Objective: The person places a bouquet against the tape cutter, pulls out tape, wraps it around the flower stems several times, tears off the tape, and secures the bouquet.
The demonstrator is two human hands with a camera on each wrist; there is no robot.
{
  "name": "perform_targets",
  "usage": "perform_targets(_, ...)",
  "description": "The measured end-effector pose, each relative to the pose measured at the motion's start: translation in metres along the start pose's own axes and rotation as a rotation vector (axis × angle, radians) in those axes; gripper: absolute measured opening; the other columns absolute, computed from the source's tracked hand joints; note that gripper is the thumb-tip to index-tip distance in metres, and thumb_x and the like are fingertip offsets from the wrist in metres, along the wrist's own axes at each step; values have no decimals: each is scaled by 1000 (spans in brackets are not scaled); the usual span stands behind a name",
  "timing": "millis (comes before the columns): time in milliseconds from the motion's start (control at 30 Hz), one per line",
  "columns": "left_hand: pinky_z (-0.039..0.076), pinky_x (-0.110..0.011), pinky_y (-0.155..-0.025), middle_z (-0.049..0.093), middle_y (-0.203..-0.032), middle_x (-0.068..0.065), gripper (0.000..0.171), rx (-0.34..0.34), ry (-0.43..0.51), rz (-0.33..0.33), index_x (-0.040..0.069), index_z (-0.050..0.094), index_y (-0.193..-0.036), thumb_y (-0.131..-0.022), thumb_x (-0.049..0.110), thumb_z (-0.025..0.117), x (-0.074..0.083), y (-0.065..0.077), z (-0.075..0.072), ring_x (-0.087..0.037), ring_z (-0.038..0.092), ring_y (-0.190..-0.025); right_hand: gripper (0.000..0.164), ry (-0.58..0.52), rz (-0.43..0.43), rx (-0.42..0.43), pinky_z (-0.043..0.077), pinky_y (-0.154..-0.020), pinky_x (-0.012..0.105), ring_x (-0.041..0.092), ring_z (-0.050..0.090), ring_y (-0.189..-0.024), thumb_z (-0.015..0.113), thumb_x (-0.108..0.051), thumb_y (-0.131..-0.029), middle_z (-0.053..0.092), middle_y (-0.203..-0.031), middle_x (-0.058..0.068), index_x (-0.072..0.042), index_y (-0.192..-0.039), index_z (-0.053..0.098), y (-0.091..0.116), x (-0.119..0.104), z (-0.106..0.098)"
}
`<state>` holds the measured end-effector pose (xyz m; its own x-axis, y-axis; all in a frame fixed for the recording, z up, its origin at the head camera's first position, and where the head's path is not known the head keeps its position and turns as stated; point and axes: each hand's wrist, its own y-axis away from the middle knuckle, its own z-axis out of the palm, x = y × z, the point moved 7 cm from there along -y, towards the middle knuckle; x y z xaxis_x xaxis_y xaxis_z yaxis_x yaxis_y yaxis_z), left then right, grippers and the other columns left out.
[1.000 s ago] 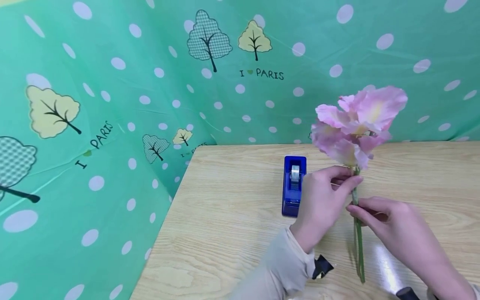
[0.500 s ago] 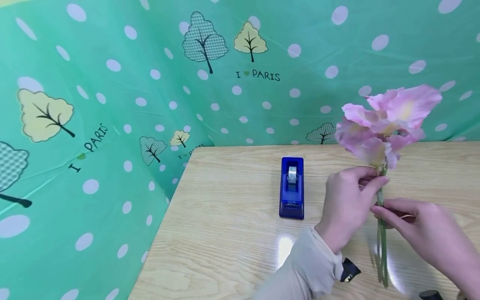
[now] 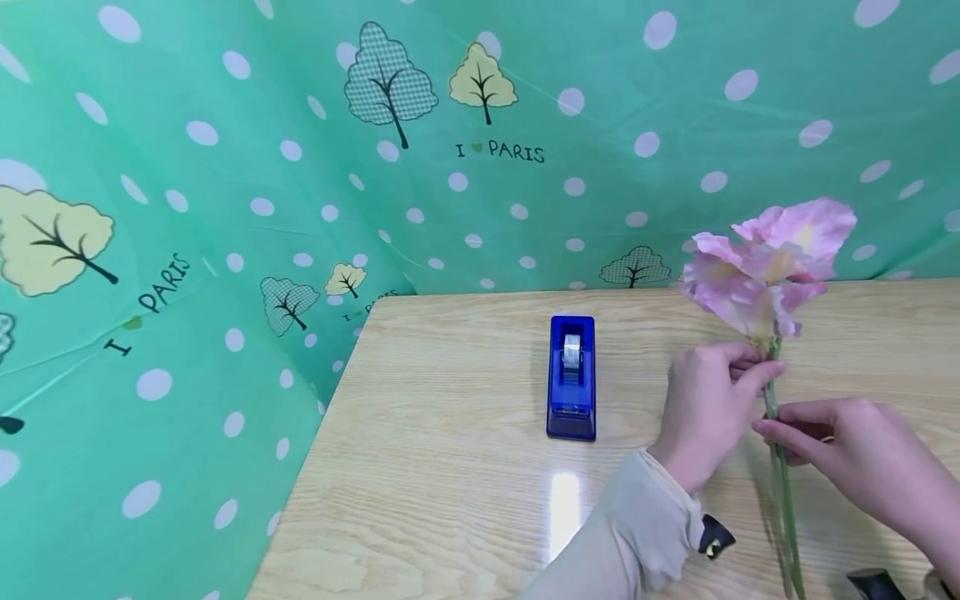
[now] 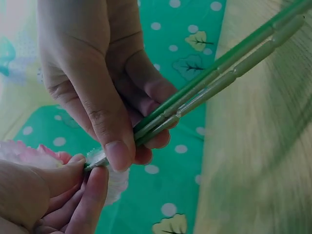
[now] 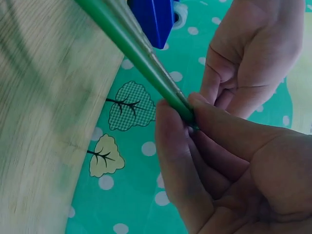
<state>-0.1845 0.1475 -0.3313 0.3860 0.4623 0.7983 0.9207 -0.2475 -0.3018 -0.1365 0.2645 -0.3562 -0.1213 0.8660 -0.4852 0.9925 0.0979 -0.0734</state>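
A small bunch of pink artificial flowers (image 3: 768, 267) stands upright over the right part of the table in the head view. Just under the blooms, my left hand (image 3: 705, 408) pinches the stems between thumb and fingers. My right hand (image 3: 851, 446) pinches the same green stems (image 3: 785, 492) slightly lower down. A shiny, clear patch like tape (image 4: 97, 157) shows on the stems between the hands in the left wrist view. Thumb and index finger of the right hand (image 5: 229, 161) meet on the stems in the right wrist view. The stems' lower ends stick out below both hands.
A blue tape dispenser (image 3: 572, 383) with a roll in it stands left of the hands on the light wooden table (image 3: 435, 467). Behind and at the left hangs a green dotted cloth (image 3: 300, 108). A black piece (image 3: 716, 536) sits by the left cuff.
Both hands and the flowers have shifted right in the head view, then a little lower. The tape dispenser, partly covered by the left hand before, now shows whole. Both hands keep their pinch.
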Motion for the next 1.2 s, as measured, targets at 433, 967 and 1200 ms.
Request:
perform_targets(433,42,-2,-52,70,-70,17,9,-59,34,-141,22,78,-87,-87,30,76,-22,-3,33,18,49,-55,32,10,50,-149,46,-51,23,5,58,-55,64,-21,-98,64,-60,-9,-18,-66,64,-4,27,16)
perform_targets(967,45,-4,-51,74,-74,10,9,-178,84,-267,16,78,-92,-86,22,77,-50,-5,67,10,58,-52,26,-5,107,-289,38,-52,22,5,49,-57,63,-23,-98,61,-63,-7,-17,-73,69,-10,51,32)
perform_targets(1200,45,-5,-52,74,-72,10,6,-177,87,-317,16,78,-91,-85,18,79,-57,-3,73,11,56,-51,26,-11,102,-282,38,-51,21,5,48,-54,66,-22,-96,56,-59,-6,-17,-70,67,-11,56,39)
